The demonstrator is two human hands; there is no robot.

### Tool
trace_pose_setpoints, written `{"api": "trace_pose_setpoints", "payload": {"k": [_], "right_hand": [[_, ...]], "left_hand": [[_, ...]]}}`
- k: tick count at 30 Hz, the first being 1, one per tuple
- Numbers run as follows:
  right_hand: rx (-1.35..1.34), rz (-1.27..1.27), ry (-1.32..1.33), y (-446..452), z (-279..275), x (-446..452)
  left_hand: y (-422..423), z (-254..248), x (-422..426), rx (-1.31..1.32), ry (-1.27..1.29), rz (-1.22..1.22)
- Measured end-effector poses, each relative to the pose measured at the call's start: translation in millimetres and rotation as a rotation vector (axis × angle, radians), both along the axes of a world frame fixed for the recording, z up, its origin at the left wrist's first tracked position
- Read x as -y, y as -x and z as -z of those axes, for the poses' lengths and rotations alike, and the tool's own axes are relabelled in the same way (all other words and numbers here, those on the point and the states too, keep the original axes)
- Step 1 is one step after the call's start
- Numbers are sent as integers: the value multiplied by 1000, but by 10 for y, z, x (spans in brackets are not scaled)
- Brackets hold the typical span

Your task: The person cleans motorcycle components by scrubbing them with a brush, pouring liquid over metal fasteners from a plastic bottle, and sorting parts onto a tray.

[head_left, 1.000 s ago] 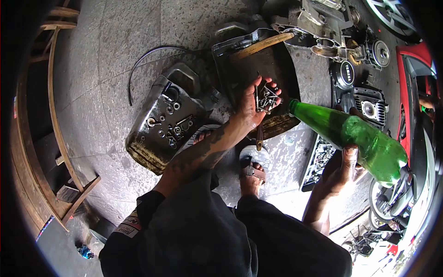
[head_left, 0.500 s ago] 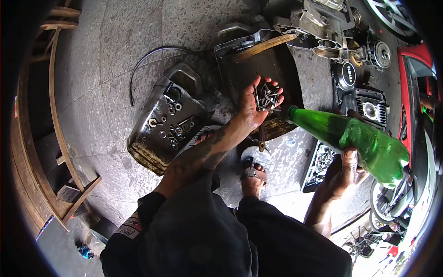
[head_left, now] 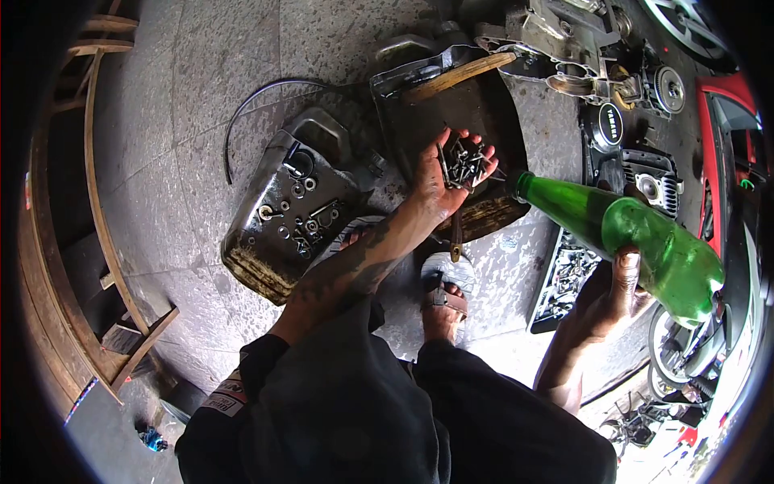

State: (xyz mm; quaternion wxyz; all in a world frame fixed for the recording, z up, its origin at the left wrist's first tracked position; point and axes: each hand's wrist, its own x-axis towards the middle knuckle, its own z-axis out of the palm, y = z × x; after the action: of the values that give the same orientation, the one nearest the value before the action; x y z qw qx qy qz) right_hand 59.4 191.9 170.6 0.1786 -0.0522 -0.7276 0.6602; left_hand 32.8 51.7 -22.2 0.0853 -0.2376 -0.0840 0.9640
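My left hand (head_left: 431, 185) is cupped palm up, holding a heap of metal bolts (head_left: 465, 167) above a dark cut-open container (head_left: 415, 125). My right hand (head_left: 617, 298) grips a green plastic bottle (head_left: 657, 246) around its body. The bottle is tilted on its side, its mouth pointing at the bolts from a short distance to the right. A faint thin streak shows between mouth and palm. Inside the dark container, a wooden stick (head_left: 463, 78) lies across the far end. Under my left hand, part of a tool handle (head_left: 457, 246) sticks out over the near rim.
Left of my feet, another cut-open container (head_left: 251, 270) holds washers, nuts and bolts. A tray of metal parts (head_left: 564, 278) lies below the bottle. Engine casings (head_left: 556, 40), a finned cylinder (head_left: 649, 189) and a red vehicle (head_left: 713, 145) are to the right. A wooden frame (head_left: 97, 226) stands left.
The bottle and my right hand have shifted slightly right, widening the gap between the bottle's mouth and the bolts. My left hand remains nearly in place, still cupping the bolts.
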Motion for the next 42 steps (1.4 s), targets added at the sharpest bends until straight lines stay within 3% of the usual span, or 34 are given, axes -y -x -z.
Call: {"api": "trace_pose_setpoints", "payload": {"k": [5, 34, 42], "right_hand": [[-12, -8, 5, 1, 8, 15], [-54, -9, 53, -54, -36, 42], [-59, -5, 54, -70, -46, 53]], "left_hand": [[21, 18, 36, 23, -154, -50], [7, 153, -27, 65, -28, -71], [-6, 82, 24, 74, -97, -78]]}}
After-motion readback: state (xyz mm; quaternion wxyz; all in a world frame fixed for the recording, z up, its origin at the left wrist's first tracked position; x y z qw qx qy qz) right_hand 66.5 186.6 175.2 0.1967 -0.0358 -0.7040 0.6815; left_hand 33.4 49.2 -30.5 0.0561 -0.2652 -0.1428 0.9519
